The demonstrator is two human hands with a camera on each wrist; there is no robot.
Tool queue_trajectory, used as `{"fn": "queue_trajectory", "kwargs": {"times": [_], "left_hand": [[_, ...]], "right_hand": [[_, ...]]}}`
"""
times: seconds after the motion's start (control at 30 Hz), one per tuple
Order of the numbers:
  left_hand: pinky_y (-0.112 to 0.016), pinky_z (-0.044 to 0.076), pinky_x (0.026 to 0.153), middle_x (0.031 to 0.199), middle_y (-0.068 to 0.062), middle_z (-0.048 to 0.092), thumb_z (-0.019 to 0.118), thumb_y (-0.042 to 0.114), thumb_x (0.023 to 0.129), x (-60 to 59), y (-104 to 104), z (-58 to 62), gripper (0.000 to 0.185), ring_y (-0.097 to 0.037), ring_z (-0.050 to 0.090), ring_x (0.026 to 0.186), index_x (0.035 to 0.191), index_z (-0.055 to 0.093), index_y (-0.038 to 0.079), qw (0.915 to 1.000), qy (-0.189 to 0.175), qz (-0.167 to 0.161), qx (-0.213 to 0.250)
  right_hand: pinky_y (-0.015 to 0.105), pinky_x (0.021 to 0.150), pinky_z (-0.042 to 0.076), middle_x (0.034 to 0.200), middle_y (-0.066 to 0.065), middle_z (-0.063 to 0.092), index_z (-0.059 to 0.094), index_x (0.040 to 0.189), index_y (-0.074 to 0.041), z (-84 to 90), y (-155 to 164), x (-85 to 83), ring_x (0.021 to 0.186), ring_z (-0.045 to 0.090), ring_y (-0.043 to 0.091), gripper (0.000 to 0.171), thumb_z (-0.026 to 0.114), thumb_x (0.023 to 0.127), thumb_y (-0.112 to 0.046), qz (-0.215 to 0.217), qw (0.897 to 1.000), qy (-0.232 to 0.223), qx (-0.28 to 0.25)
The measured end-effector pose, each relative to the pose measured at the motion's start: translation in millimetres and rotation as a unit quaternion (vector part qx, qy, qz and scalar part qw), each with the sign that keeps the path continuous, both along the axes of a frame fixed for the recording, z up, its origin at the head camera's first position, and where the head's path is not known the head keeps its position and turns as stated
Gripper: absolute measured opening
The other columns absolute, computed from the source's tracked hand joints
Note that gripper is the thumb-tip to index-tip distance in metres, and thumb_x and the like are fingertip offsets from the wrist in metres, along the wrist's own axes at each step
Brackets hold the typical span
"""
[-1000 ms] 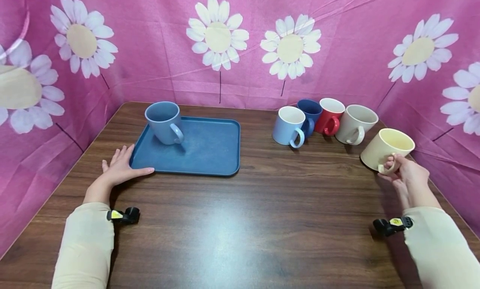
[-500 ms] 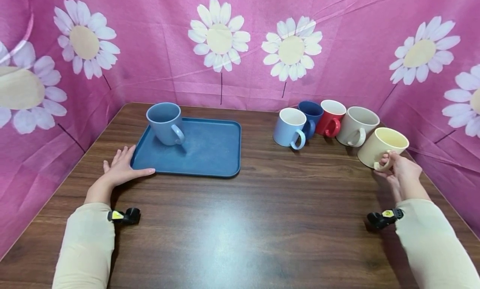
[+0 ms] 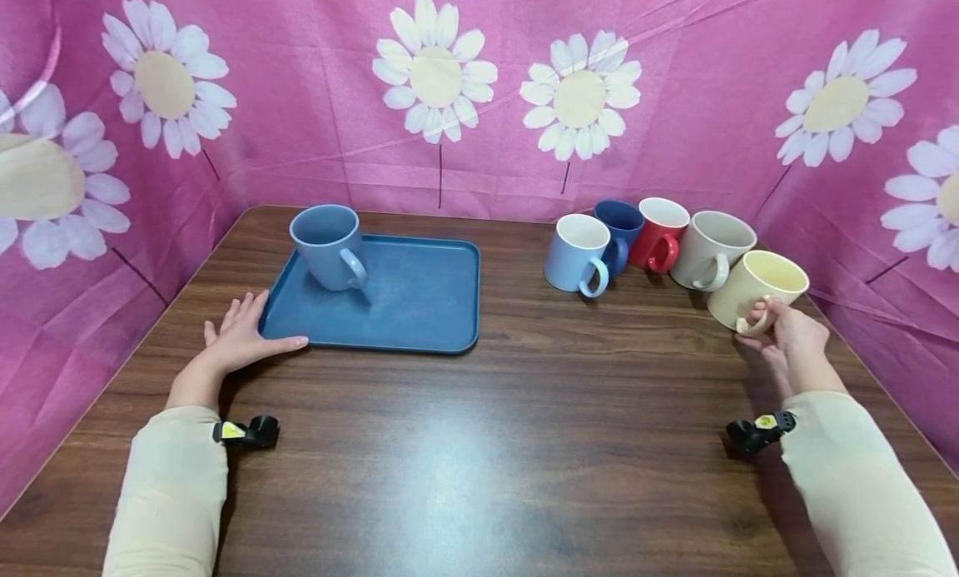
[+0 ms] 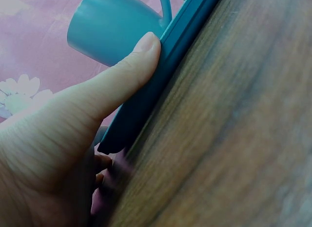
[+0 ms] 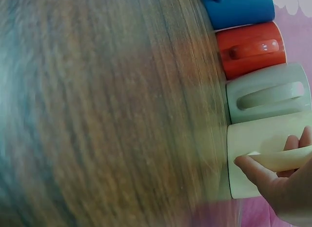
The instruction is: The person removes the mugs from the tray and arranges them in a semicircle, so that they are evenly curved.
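My right hand [image 3: 779, 331] grips the handle of a cream mug [image 3: 757, 286], held tilted at the right end of a row of mugs; the wrist view shows my fingers [image 5: 256, 171] curled round that handle on the cream mug [image 5: 253, 144]. My left hand [image 3: 243, 335] rests flat on the table with straight fingers against the near left corner of a blue tray [image 3: 419, 310]. Its thumb [image 4: 117, 75] presses along the tray's edge [image 4: 165, 56]. A grey-blue mug [image 3: 328, 246] stands upright on the tray's far left corner, also seen as the teal mug [image 4: 112, 29] in the left wrist view.
A light blue mug [image 3: 575, 252], a dark blue mug [image 3: 620, 223], a red mug [image 3: 659, 231] and a pale grey mug [image 3: 708, 248] stand in a row at the back right. Pink flowered cloth [image 3: 479, 94] walls the wooden table [image 3: 487, 444] on three sides.
My right hand has carried the cream mug a little left and back, closer to the pale grey mug. The left hand and tray have not moved.
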State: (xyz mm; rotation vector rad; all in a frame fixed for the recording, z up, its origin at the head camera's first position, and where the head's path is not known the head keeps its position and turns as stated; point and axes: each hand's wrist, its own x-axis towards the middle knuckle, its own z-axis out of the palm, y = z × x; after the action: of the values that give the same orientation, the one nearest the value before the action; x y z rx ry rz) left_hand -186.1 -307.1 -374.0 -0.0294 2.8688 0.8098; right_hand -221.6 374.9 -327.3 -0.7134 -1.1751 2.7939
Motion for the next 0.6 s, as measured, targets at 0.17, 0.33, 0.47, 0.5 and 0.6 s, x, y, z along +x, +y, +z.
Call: {"fn": "queue_trajectory", "kwargs": {"times": [0.17,0.33,0.47,0.5,0.6], "left_hand": [[-0.066,-0.014,0.082,0.135,-0.032,-0.006,0.059,0.059,0.069,0.0,0.5,1.9,0.108,-0.043,-0.014,0.122,0.137,-0.002,0.0,1.0,0.001,-0.001,0.001],[-0.066,-0.014,0.082,0.136,-0.032,-0.006,0.059,0.059,0.069,-0.2,1.8,3.4,0.108,-0.042,-0.015,0.122,0.137,-0.002,0.0,1.0,0.001,-0.003,0.001],[-0.066,-0.014,0.082,0.136,-0.032,-0.005,0.059,0.059,0.068,-0.7,2.6,3.0,0.109,-0.042,-0.015,0.122,0.137,-0.002,0.0,1.0,0.001,-0.003,-0.002],[-0.066,-0.014,0.082,0.136,-0.032,-0.005,0.059,0.059,0.068,-0.8,2.7,2.9,0.11,-0.042,-0.014,0.122,0.137,-0.002,0.0,1.0,0.001,-0.003,-0.003],[-0.066,-0.014,0.082,0.136,-0.032,-0.005,0.059,0.06,0.068,-1.2,2.5,2.4,0.11,-0.042,-0.014,0.122,0.137,-0.002,0.0,1.0,0.002,-0.002,-0.002]], "right_hand": [[0.051,0.041,0.042,0.054,0.01,0.054,0.053,0.064,0.002,1.1,-3.1,-0.8,0.047,0.055,0.021,0.027,0.045,0.089,-0.006,-0.008,1.0,-0.002,0.005],[0.052,0.041,0.042,0.057,0.009,0.055,0.053,0.067,0.001,0.8,-2.9,0.8,0.05,0.057,0.021,0.025,0.045,0.089,-0.008,-0.004,1.0,-0.004,0.0],[0.051,0.041,0.042,0.058,0.01,0.055,0.054,0.067,0.001,0.1,-1.7,2.6,0.052,0.057,0.021,0.026,0.044,0.09,-0.009,0.007,1.0,-0.002,-0.002],[0.05,0.042,0.042,0.058,0.01,0.056,0.054,0.067,0.001,0.1,-1.4,3.0,0.053,0.058,0.021,0.027,0.045,0.09,-0.009,0.011,1.0,-0.003,-0.002],[0.049,0.044,0.044,0.059,0.01,0.057,0.055,0.067,0.001,0.1,0.0,3.5,0.055,0.058,0.022,0.027,0.045,0.09,-0.011,0.027,1.0,-0.003,-0.004]]}}
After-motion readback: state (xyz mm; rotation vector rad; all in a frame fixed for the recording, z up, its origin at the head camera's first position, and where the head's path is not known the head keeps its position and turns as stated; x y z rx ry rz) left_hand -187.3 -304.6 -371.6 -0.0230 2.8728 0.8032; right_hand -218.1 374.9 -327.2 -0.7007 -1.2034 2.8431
